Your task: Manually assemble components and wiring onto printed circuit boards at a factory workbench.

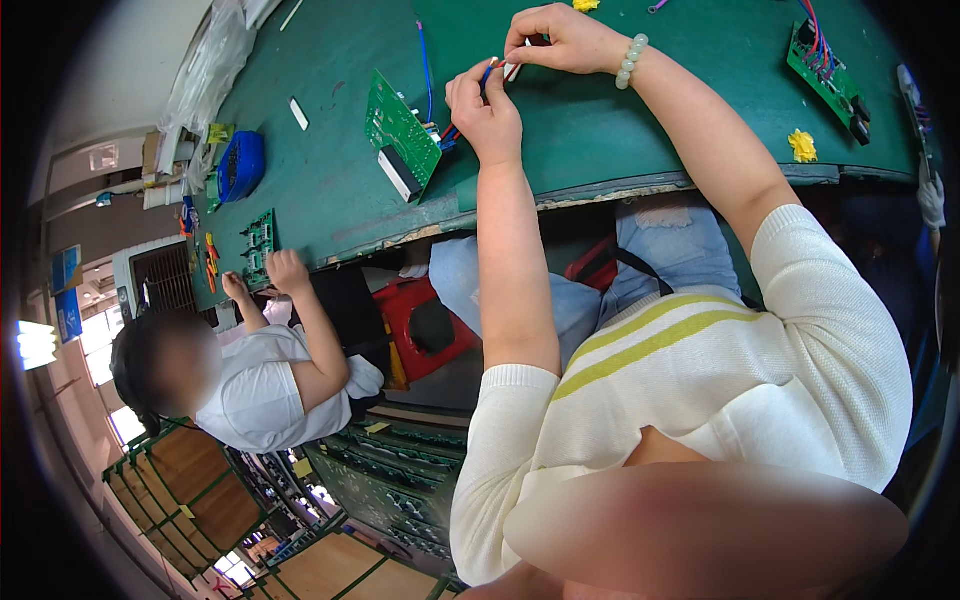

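Note:
Near the far edge of my reach, my left hand [485, 112] pinches blue and red wires [487, 78]. These wires run back to a green circuit board [395, 120] standing tilted on the table, with a black-and-white block at its near corner. Just beyond, my right hand [568, 40] has its fingers closed around a small white piece [516, 70] at the wires' ends, which I cannot make out exactly. A single blue wire [428, 75] rises from the board. Both hands are close together above the green table mat [620, 130].
A second circuit board [828, 80] with red and blue wires lies at right, near a crumpled yellow piece [803, 146]. A white strip [299, 113] and a blue bin [240, 165] are at left. There, a co-worker handles another board [258, 245] beside orange-handled tools [211, 262].

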The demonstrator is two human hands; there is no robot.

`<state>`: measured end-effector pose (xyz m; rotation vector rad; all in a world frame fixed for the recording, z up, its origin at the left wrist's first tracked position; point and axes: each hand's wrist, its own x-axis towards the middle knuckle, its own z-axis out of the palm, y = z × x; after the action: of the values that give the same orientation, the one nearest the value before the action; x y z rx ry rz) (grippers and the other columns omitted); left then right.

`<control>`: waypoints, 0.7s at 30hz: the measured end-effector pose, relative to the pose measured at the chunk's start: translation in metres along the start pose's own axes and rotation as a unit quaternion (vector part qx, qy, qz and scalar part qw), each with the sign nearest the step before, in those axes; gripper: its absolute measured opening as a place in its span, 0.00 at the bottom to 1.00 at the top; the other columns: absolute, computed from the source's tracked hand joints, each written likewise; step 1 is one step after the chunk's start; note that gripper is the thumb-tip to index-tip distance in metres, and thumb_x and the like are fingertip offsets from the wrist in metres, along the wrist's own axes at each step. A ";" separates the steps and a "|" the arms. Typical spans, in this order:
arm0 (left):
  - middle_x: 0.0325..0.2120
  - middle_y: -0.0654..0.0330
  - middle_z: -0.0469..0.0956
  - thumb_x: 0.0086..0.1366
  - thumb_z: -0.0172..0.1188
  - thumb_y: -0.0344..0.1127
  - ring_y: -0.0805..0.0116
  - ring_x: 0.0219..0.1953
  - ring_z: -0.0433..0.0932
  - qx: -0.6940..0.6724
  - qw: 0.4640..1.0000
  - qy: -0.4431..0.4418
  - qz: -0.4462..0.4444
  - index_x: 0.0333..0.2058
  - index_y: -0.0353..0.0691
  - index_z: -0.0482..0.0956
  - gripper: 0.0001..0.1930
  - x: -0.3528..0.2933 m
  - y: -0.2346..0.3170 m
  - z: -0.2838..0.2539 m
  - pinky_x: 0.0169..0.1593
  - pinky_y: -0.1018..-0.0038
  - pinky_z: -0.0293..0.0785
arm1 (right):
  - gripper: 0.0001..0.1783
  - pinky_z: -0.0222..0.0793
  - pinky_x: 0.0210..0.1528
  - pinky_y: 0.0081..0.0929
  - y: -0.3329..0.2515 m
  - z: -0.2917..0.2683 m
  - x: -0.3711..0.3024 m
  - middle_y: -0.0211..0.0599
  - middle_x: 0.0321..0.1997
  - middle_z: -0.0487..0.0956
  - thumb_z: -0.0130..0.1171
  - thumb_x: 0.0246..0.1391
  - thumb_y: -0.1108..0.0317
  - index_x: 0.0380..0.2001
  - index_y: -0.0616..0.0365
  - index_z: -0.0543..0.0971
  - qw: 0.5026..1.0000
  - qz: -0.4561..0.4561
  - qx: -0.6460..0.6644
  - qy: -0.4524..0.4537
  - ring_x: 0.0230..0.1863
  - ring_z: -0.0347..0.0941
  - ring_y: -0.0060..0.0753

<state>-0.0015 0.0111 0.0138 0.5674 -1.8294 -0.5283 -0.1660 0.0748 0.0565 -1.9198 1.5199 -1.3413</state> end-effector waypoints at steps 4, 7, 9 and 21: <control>0.26 0.60 0.77 0.54 0.62 0.24 0.62 0.34 0.71 -0.010 0.999 -0.002 -0.036 0.29 0.37 0.78 0.04 0.000 0.004 -0.003 0.39 0.71 0.67 | 0.06 0.68 0.27 0.24 0.011 0.009 0.001 0.36 0.23 0.80 0.60 0.50 0.70 0.26 0.61 0.81 0.999 0.031 -0.009 0.008 0.23 0.74 0.26; 0.26 0.60 0.77 0.53 0.63 0.24 0.62 0.35 0.71 0.004 1.000 0.002 0.007 0.27 0.38 0.78 0.04 0.001 0.007 0.000 0.38 0.71 0.68 | 0.06 0.69 0.27 0.26 0.039 0.021 0.001 0.35 0.23 0.81 0.59 0.49 0.72 0.26 0.63 0.82 0.970 0.110 0.217 0.006 0.22 0.73 0.26; 0.26 0.61 0.77 0.52 0.63 0.24 0.62 0.36 0.71 0.000 1.000 0.005 0.012 0.26 0.38 0.77 0.04 0.002 0.009 0.002 0.38 0.71 0.68 | 0.06 0.69 0.29 0.23 0.056 0.025 0.001 0.33 0.23 0.81 0.60 0.50 0.71 0.28 0.63 0.83 0.920 0.172 0.352 0.001 0.22 0.73 0.24; 0.27 0.60 0.77 0.51 0.64 0.23 0.62 0.37 0.71 -0.025 0.999 0.016 -0.015 0.26 0.38 0.76 0.05 -0.001 0.002 -0.002 0.40 0.70 0.68 | 0.07 0.39 0.11 0.11 0.019 0.010 0.005 0.30 0.24 0.77 0.59 0.52 0.69 0.29 0.62 0.80 0.860 0.353 0.362 -0.068 0.13 0.54 0.08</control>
<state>0.0000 0.0126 0.0151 0.5665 -1.7755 -0.5805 -0.1688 0.0608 0.0396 -0.8407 1.1995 -1.1445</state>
